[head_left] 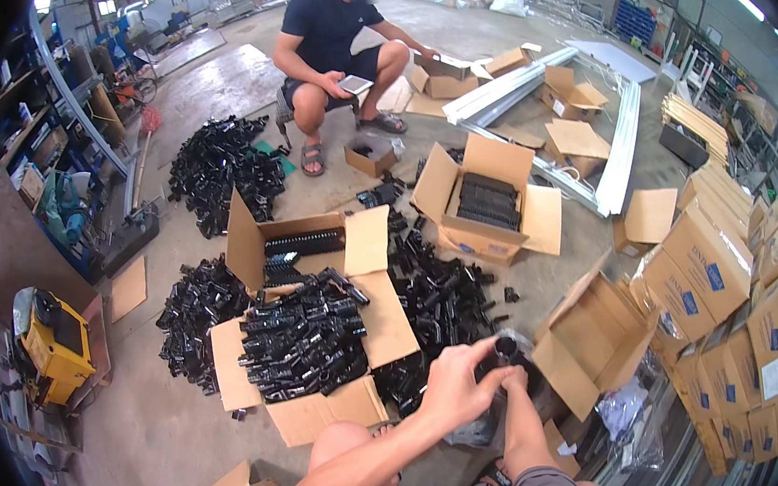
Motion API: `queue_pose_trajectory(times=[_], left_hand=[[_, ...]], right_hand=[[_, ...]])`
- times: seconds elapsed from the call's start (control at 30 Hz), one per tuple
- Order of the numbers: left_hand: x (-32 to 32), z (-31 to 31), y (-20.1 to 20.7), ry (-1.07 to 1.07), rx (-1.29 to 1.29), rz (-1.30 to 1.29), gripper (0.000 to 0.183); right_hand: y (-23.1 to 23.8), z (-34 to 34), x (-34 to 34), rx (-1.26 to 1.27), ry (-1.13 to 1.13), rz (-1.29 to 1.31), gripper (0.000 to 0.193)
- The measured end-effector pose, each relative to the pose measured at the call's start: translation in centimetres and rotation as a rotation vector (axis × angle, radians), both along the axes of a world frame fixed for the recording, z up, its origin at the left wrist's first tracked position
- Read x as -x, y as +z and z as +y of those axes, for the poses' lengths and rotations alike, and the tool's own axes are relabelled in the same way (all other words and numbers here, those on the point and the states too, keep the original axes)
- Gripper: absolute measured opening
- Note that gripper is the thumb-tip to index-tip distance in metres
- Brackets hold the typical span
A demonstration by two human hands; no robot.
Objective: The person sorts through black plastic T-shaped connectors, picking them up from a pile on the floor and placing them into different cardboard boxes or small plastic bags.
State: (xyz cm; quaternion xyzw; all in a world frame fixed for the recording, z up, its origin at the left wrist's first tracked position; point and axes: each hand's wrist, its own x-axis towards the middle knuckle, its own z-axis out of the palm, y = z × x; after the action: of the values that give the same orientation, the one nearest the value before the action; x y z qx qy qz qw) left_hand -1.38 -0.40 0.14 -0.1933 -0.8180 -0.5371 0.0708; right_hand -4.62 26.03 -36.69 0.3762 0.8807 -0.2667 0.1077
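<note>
A short black tube-like piece (506, 347) with an open round end is held up in front of me, over the right side of the black heap. My left hand (460, 381) is closed with its thumb and fingers against the piece. Just below and beside it, my right hand (514, 381) is closed around the lower part, much of which the fingers hide. To the left, an open cardboard box (396, 317) holds a jumbled mound of black parts (305, 333), with neat rows of them behind. Loose black parts (435, 294) lie heaped on the floor between this box and my hands.
An open carton (595, 342) tilts close to my right hand. Farther off stands a box of stacked black parts (489, 201). Stacked cartons (701, 264) line the right. A seated person (333, 41) holds a tablet (355, 85). A yellow machine (55, 351) stands at left.
</note>
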Motion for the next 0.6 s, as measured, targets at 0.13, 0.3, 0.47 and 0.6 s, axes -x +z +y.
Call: queue_pose_trajectory(times=[0.13,0.3,0.47,0.6], left_hand=[[-0.2,-0.4,0.5,-0.004,0.063,-0.037,0.042],[-0.2,-0.3,0.4,-0.051,0.05,-0.103,0.041],[-0.2,0.0,0.4,-0.06,0.027,-0.086,0.04],[-0.3,0.0,0.8,-0.048,0.066,-0.072,0.039]], right_hand=[[0.9,-1.1,0.2,0.009,-0.056,0.006,0.029],[1.3,-1.3,0.2,0.014,-0.088,0.017,0.028],[1.7,-1.6,0.3,0.03,-0.096,0.037,0.027],[2.0,-1.6,0.3,0.037,-0.1,0.053,0.026]])
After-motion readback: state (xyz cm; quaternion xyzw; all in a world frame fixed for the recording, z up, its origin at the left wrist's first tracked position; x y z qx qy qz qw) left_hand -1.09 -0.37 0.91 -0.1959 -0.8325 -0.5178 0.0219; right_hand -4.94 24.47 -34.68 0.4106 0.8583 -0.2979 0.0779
